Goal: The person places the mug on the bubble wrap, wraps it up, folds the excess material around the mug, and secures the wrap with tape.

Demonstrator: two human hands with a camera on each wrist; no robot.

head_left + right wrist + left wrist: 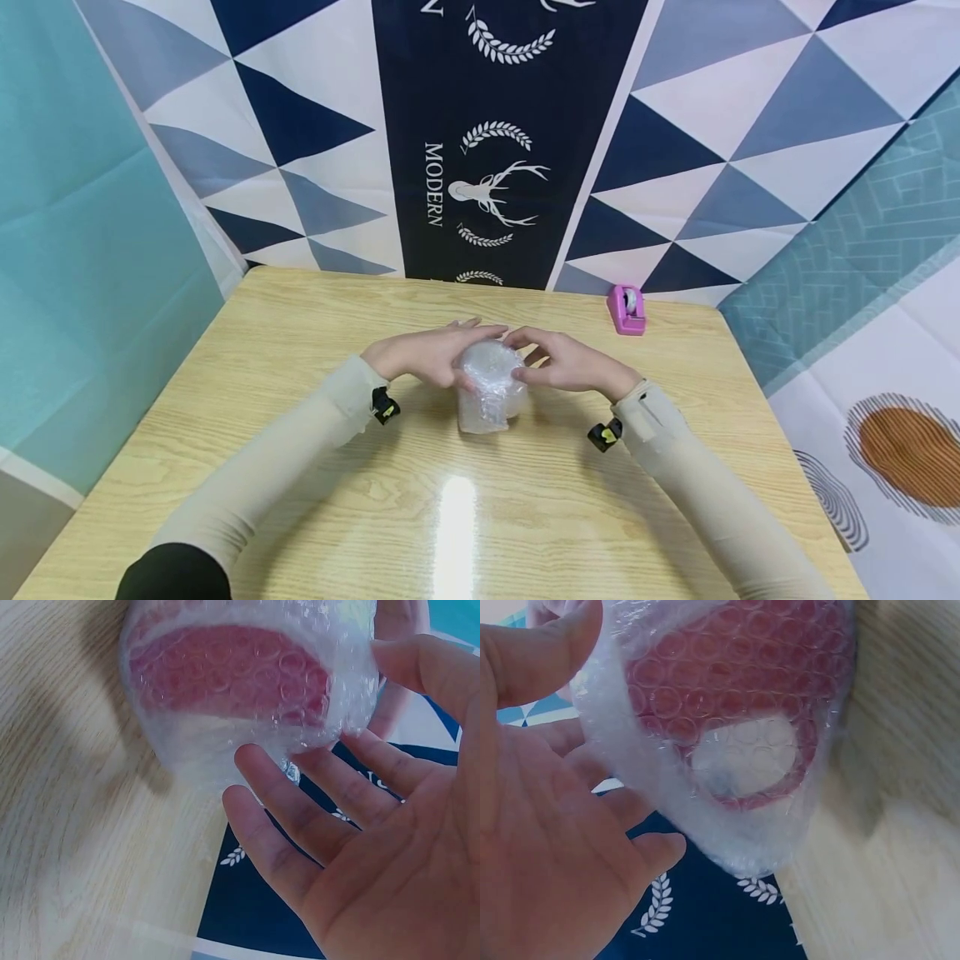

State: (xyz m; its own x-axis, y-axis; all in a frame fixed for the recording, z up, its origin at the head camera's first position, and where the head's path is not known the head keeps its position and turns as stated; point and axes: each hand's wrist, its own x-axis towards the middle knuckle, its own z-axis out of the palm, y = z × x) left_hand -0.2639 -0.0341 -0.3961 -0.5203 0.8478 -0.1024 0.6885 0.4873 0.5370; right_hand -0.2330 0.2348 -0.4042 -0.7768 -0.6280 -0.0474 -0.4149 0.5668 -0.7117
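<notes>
A mug [491,375] wrapped in bubble wrap stands on the wooden table between both hands. Its red body [727,682] and a loop like a handle show through the clear wrap in the left wrist view. My left hand [431,354] holds its left side, thumb toward me and fingers along the far side. From the right, my right hand [566,360] holds it too, index finger at the top edge and thumb at the near side. In the right wrist view the other fingers [300,810] spread beside the bubble wrap [247,735], tips overlapping it.
A pink tape dispenser [628,310] stands near the table's back right corner. The wooden table [337,500] ends at a patterned cloth backdrop [315,125] behind. Teal cloth [97,250] hangs along the left side.
</notes>
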